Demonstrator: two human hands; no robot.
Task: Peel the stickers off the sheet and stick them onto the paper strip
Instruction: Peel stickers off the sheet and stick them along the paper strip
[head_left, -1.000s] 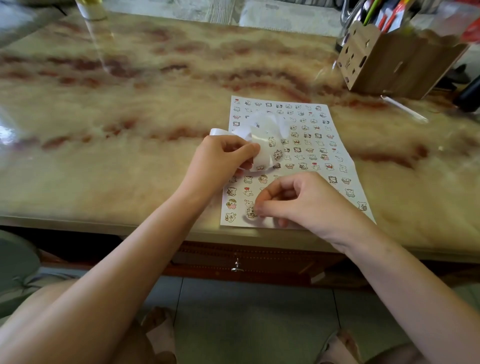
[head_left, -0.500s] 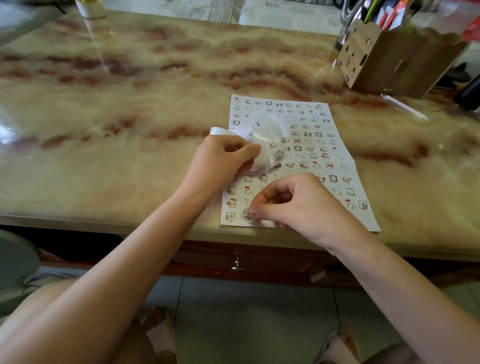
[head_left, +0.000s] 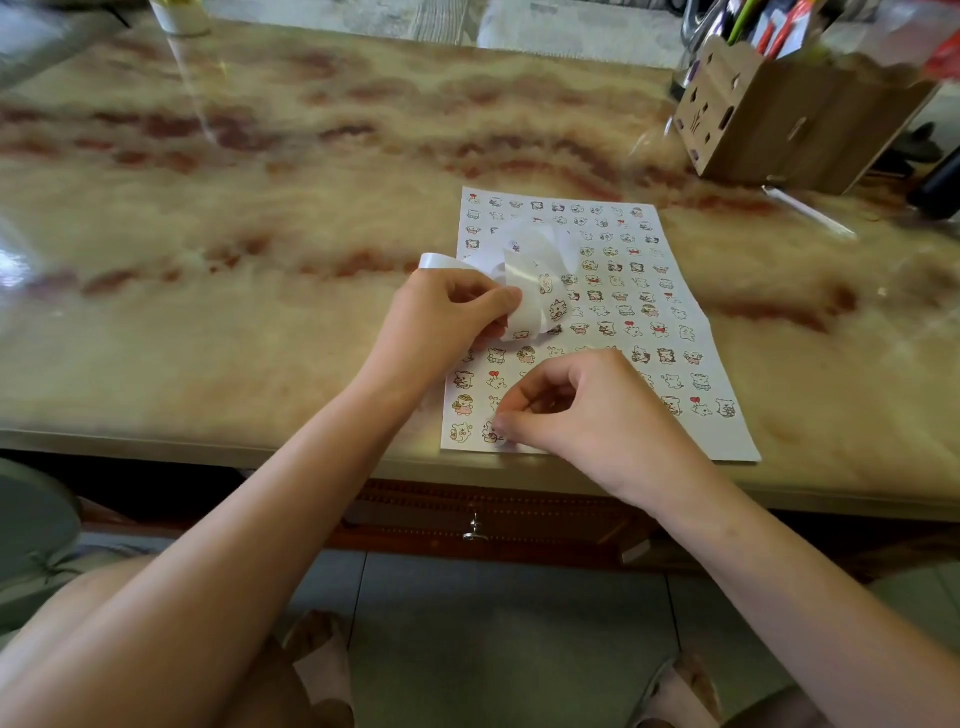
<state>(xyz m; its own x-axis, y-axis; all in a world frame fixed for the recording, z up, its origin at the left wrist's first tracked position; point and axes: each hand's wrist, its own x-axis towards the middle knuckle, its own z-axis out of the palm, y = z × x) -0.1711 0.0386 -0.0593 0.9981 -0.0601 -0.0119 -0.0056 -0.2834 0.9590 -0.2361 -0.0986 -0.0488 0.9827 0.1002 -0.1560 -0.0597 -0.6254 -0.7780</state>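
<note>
A white sticker sheet (head_left: 618, 280) covered with small cartoon animal stickers lies flat on the marble table near its front edge. My left hand (head_left: 441, 322) holds a curled white paper strip (head_left: 530, 270) above the sheet's left side; a few stickers sit on the strip. My right hand (head_left: 587, 410) rests on the sheet's near left corner, fingers curled, thumb and forefinger pinching at a small sticker (head_left: 491, 432) in the bottom row. Whether that sticker has lifted is hidden by the fingertips.
A brown cardboard pen holder (head_left: 789, 114) full of pens stands at the back right, with a thin white stick (head_left: 808, 210) lying in front of it. A dark object (head_left: 940, 182) sits at the right edge. A cup base (head_left: 179, 18) shows far left.
My right hand has slid a little left and toward the sheet's bottom edge, fingertips now on a bottom-row sticker. My left hand and the strip have stayed in place.
</note>
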